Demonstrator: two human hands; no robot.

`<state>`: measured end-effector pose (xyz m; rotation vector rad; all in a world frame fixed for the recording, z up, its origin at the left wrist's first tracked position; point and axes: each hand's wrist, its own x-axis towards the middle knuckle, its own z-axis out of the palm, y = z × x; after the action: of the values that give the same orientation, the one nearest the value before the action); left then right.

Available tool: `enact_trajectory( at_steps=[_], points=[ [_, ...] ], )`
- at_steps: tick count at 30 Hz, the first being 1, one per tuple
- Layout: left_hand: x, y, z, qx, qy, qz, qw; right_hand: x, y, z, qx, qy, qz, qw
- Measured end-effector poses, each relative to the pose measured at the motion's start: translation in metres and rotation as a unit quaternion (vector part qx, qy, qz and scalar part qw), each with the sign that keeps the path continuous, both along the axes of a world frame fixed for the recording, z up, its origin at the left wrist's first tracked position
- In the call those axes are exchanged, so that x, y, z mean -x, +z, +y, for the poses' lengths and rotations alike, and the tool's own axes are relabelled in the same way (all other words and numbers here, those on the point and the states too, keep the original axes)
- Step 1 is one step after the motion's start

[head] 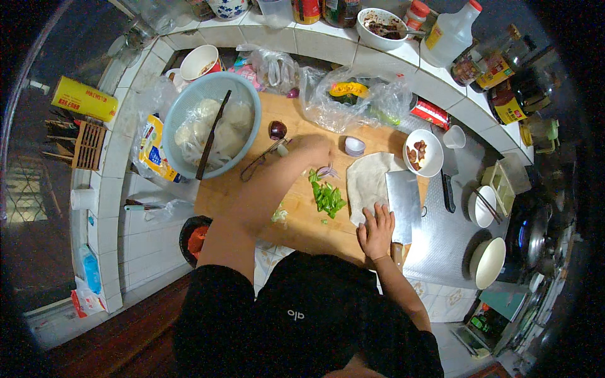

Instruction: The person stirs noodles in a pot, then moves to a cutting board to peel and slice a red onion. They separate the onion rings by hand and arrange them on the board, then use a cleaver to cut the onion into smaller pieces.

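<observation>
My left hand is blurred over the wooden cutting board, close to sliced purple onion; its fingers are mostly hidden. Flat on the lower edge of a folded pale cloth rests my right hand, fingers a little apart. A cleaver lies beside it, its blade partly on the cloth. Chopped green leaves lie mid-board, with pale chopped bits to their left. A cut onion piece sits above the cloth, and a dark purple onion half is farther left.
A blue colander holding bagged white pieces, with a dark stick across it, stands at the upper left. Plastic bags with squash line the back. A white bowl with brown pieces, a black-handled knife and more bowls are at right.
</observation>
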<state>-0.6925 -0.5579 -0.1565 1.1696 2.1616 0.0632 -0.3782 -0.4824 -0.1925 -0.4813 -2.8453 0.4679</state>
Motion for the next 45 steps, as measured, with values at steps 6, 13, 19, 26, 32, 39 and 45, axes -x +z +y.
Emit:
enact_trajectory(
  at_steps=[6, 13, 19, 26, 32, 39, 45],
  points=[
    [0.061, 0.000, 0.034, -0.345, 0.107, 0.107, 0.926, 0.001, 0.003, 0.000, 0.007, 0.000, -0.010, 1.000],
    [0.051, 0.029, 0.047, -0.079, 0.123, 0.141, 0.979, 0.001, 0.002, 0.002, 0.009, -0.008, -0.014, 1.000],
    [0.036, -0.029, 0.042, -0.139, 0.135, 0.146, 0.970, 0.004, 0.003, 0.000, 0.004, -0.001, -0.010, 1.000],
    [0.033, 0.022, 0.015, 0.054, -0.052, -0.013, 0.997, 0.002, -0.002, 0.000, 0.004, -0.001, -0.015, 1.000],
    [0.061, -0.016, 0.044, -0.221, 0.072, 0.185, 0.955, 0.004, -0.002, 0.002, -0.005, 0.013, -0.017, 1.000],
    [0.023, -0.026, 0.105, -0.295, 0.047, 0.180, 0.937, 0.001, -0.004, 0.003, -0.007, 0.016, -0.021, 1.000],
    [0.015, -0.017, 0.040, -0.382, 0.126, 0.082, 0.912, 0.003, -0.003, 0.003, 0.002, 0.013, -0.018, 1.000]
  ],
)
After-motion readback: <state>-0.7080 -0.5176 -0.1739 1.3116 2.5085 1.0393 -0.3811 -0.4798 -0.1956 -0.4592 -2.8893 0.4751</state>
